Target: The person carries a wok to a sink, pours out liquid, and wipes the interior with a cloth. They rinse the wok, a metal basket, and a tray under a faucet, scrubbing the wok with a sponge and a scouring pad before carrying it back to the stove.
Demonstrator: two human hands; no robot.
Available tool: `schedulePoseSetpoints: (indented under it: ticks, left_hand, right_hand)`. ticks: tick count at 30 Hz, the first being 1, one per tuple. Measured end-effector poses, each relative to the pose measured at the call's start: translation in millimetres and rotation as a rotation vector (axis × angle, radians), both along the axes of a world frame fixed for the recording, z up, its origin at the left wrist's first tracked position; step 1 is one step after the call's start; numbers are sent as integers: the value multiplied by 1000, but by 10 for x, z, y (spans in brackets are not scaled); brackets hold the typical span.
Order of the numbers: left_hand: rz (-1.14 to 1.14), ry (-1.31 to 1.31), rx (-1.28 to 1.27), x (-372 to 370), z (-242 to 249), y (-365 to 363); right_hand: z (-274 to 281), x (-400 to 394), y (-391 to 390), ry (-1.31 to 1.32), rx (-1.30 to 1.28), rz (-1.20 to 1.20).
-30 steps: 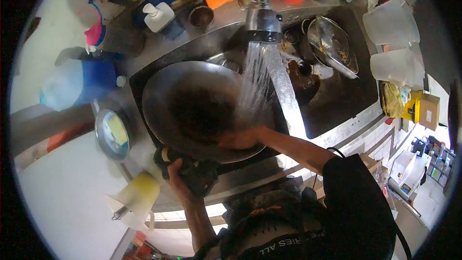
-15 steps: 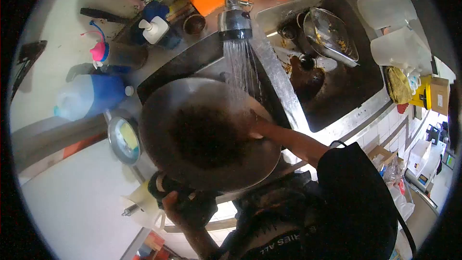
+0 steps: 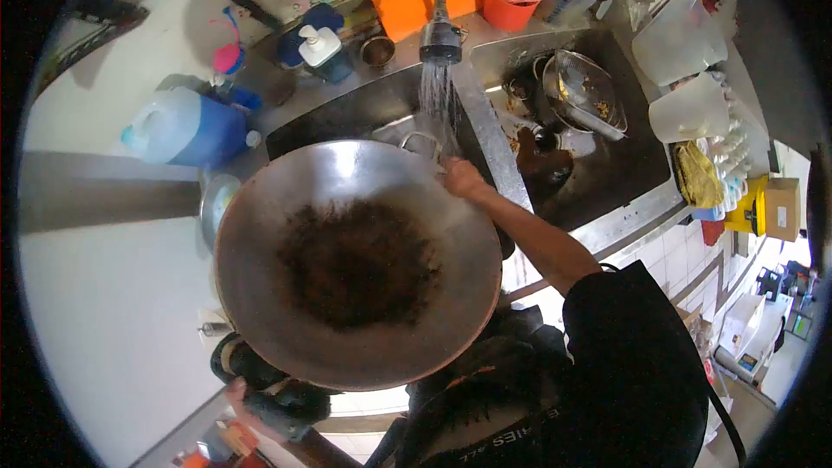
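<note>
A large wok (image 3: 251, 234) with a dark, scorched bottom is held over the near edge of the left sink basin, tilted towards me. My left hand (image 3: 243, 400) is closed on a black cloth (image 3: 282, 403) at the wok's near left rim. At the far right rim, beside the metal loop handle (image 3: 420, 140), my right hand (image 3: 466, 178) grips with curled fingers; their tips are partly hidden by water and blur. Water pours from the tap (image 3: 440, 42) just beyond that rim.
In the right basin (image 3: 607, 191) lie a strainer (image 3: 581, 91) and food scraps. A blue liquid jug (image 3: 195, 126), a pump bottle (image 3: 321, 48) and a small bowl (image 3: 378, 51) stand along the left and back. White plastic tubs (image 3: 680, 39) line the right side.
The wok has come up and towards me, tilting so more of its inside shows. My right hand has moved from inside the wok to its far rim. My left hand has shifted left and down.
</note>
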State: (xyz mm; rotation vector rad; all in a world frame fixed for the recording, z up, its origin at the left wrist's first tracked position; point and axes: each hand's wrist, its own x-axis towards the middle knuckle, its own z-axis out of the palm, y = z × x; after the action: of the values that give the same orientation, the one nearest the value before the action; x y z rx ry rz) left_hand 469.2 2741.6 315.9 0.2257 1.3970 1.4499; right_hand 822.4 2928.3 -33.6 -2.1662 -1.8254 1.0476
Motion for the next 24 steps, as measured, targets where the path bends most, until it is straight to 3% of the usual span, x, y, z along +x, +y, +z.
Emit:
schedulePoseSetpoints:
  ticks: [2, 5, 6, 8, 11, 14, 19, 22, 23, 24]
  left_hand:
    - [134, 120, -37, -97, 32, -85]
    - [200, 56, 62, -305, -82, -333]
    - [246, 31, 93, -311, -74, -397]
    - [267, -8, 121, -408, -73, -527]
    - [200, -30, 119, -355, -57, -523]
    - [193, 22, 71, -308, -264, -453]
    - [218, -4, 92, -379, -1034, -310]
    - [16, 12, 244, -219, -1231, -247]
    - [-37, -340, 146, -143, -1144, -116]
    - [-30, -342, 144, -219, -1335, -135]
  right_hand:
    - [289, 149, 89, 20, 75, 37]
    - [481, 388, 241, 349, 76, 144]
    - [534, 459, 247, 342, 82, 154]
    - [606, 556, 213, 463, -63, 50]
    - [968, 713, -38, 597, 83, -119]
    - [1710, 957, -253, 651, 54, -189]
    - [1771, 1485, -484, 493, 172, -179]
    - [1509, 1968, -673, 515, 307, -104]
    - [1553, 1989, -732, 491, 295, -215]
    - [1613, 1993, -791, 467, 280, -326]
